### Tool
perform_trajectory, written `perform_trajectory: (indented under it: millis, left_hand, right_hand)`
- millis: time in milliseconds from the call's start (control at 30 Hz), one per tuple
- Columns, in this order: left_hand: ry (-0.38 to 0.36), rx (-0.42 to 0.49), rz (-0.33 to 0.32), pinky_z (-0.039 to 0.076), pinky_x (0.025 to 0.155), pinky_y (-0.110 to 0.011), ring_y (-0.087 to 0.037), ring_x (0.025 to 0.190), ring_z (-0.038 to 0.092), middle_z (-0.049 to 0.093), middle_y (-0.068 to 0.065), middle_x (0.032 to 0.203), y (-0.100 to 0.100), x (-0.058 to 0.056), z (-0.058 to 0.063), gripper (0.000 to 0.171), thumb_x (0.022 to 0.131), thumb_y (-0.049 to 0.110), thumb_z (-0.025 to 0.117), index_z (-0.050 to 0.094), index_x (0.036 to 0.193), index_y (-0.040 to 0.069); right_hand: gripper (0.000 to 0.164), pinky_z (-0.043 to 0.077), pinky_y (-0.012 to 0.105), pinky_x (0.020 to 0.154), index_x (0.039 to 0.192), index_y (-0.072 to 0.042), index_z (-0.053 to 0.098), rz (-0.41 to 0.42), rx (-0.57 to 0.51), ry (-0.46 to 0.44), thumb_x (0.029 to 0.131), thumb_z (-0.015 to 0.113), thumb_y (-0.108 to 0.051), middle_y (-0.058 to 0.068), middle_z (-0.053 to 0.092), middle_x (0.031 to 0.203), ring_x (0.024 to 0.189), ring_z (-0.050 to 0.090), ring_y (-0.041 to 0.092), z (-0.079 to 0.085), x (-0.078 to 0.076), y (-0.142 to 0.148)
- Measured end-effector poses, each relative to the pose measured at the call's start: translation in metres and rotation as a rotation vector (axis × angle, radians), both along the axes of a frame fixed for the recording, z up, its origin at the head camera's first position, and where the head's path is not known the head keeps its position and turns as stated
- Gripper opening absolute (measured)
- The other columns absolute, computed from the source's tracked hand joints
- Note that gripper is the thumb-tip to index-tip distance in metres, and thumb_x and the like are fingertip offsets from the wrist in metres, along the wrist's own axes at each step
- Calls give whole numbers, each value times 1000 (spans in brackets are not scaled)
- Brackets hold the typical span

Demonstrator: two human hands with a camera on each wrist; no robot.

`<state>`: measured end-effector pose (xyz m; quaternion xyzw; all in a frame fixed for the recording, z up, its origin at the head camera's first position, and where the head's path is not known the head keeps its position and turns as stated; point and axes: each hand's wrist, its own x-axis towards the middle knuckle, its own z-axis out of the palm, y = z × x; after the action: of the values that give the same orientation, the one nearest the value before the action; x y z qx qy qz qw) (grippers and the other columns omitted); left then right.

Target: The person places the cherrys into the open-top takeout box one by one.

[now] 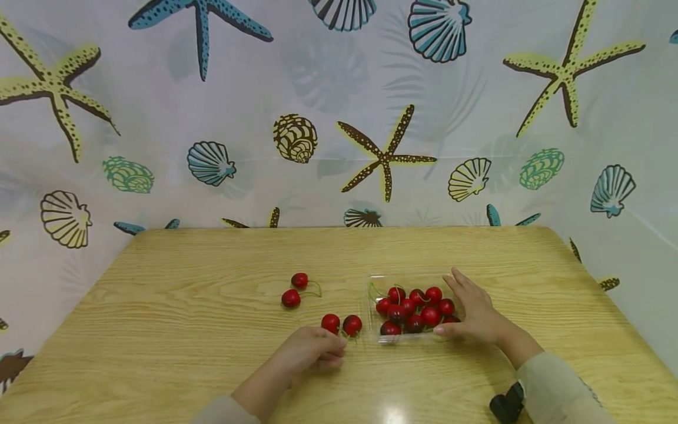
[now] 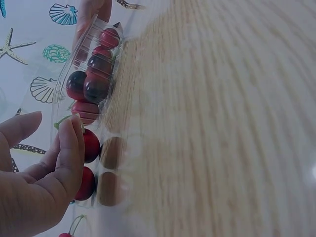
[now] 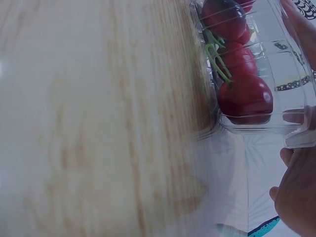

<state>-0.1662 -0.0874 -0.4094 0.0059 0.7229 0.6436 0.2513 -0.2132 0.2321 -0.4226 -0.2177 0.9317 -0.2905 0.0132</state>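
Note:
A clear plastic box (image 1: 375, 338) with several dark red cherries (image 1: 415, 324) stands right of the table's middle. My right hand (image 1: 479, 315) holds the box's right end, the thumb at the front edge and the fingers at the back. Part of that hand (image 3: 301, 192) shows beside the box wall in the right wrist view. Two cherries joined by green stems (image 1: 352, 325) lie left of the box. My left hand (image 1: 312, 350) reaches in at these two, fingertips near their stems. In the left wrist view its thumb (image 2: 22, 129) stands apart from the fingers. Whether it touches the stems, I cannot tell.
Another pair of stemmed cherries (image 1: 291, 298) lies farther back and left on the wooden table (image 1: 185, 330). A small black object (image 1: 507, 405) shows by the right sleeve. A cloth with shells and starfish (image 1: 238, 106) hangs behind the table.

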Motion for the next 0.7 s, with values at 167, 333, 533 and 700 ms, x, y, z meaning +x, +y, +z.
perform_trajectory:
  millis: [167, 333, 533, 700]
  left_hand:
    - [-42, 20, 25, 50, 65, -26, -13, 64, 58, 60, -11, 81, 7, -3, -2, 38, 81, 25, 60, 56, 94, -11]
    - [-68, 30, 75, 51, 62, -24, -12, 60, 57, 59, -10, 76, 14, -4, -5, 37, 82, 24, 58, 56, 93, -12]
    - [-70, 40, 82, 50, 60, -23, -10, 57, 56, 57, -8, 72, 18, -5, -7, 31, 83, 17, 56, 55, 91, -13]
    - [-64, 49, 81, 50, 58, -21, -9, 56, 55, 56, -5, 68, 17, -5, -9, 26, 82, 13, 55, 56, 88, -12]
  right_hand:
    - [96, 6, 62, 92, 134, 2, 21, -2, 10, 5, 65, 69, -45, 22, 6, 140, 125, 6, 40, -1, -1, 2]
    - [97, 5, 62, 92, 134, 1, 21, -3, 0, -9, 65, 69, -45, 22, 6, 140, 125, 5, 40, -2, -1, 2]
    - [97, 5, 62, 92, 134, 1, 21, -5, 2, -7, 65, 69, -45, 22, 6, 140, 125, 5, 40, -1, -1, 2]
    - [97, 4, 62, 92, 134, 1, 20, -5, 1, -7, 65, 70, -44, 22, 6, 140, 125, 5, 40, -2, -1, 2]
